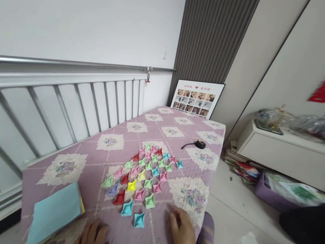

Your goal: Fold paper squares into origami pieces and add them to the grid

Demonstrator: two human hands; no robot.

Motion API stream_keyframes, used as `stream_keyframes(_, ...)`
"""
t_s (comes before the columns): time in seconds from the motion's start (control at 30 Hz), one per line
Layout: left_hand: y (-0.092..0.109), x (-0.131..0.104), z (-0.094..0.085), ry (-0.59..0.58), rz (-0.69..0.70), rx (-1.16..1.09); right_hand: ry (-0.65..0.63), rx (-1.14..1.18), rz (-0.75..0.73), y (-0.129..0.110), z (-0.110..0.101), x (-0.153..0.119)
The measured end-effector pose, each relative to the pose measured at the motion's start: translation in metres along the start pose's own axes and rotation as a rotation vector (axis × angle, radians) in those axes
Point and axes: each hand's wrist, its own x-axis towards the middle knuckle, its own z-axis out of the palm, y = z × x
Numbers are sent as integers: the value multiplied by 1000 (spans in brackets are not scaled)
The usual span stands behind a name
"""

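Lilac floral cloth [120, 238] is covering the table, and a pale slatted radiator [75, 105] is running along the wall, left of the paper stack [55, 214]. All places are being taken from that stack.

Paper stack: lying flat, light blue sheet facing up, a yellow edge showing at its right. Single sheets are probably behaving as light and floppy, the whole block as firmer; its long sides are offering the surest hold.

Left hand [91, 242]: lying palm down just right of the stack, fingers slightly parted, nothing visibly being held.

Folded paper pieces [141, 175]: sitting right of the stack and reaching beyond it, in slanting rows. Each is showing pointed corners around a sunken middle. Green, pink, red, yellow, turquoise and violet are mixing; one turquoise piece [139, 219] is standing nearest. Judging by look: almost weightless, crisp at creases, dry rather than slippery, easily crushed. Opposite corners are seeming best for a soft pinch, sparing the hollow.

Right hand [184, 233]: hovering or resting well right of the stack, fingers loosely curling; cannot tell whether fingertips are meeting.

Black tape measure [200, 144]: lying far right of and beyond the stack, its strap trailing leftward.
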Motion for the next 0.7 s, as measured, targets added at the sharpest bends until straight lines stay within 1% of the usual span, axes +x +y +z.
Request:
stream_keyframes(0.03, 1, -1, -3, 11, 10, -21, -21, -10, -27, -7, 3, -19)
stream_keyframes(0.07, 1, -2, -5, 22, 21, -44, -18, -42, -20, -13, 6, -37)
stream_keyframes(0.17, 2, -5, -13, 62, 40, -123, -52, -181, 44, -29, 22, -87)
stream_keyframes(0.27, 1, -8, -17, 101, 53, -171, -117, -312, 82, -41, 40, -129)
stream_keyframes(0.33, -1, -9, -17, 126, 70, -185, -139, -399, 58, -51, 48, -151)
stream_keyframes(0.4, -4, -11, -15, 149, 85, -197, -198, -455, 5, -64, 50, -165)
stream_keyframes(0.47, -6, -12, -14, 166, 106, -212, -248, -487, -13, -79, 46, -171)
stream_keyframes(0.6, -12, -15, -13, 167, 151, -227, -217, -537, 27, -108, 36, -172)
stream_keyframes(0.7, -16, -18, -11, 135, 202, -233, -204, -550, 32, -121, 33, -172)
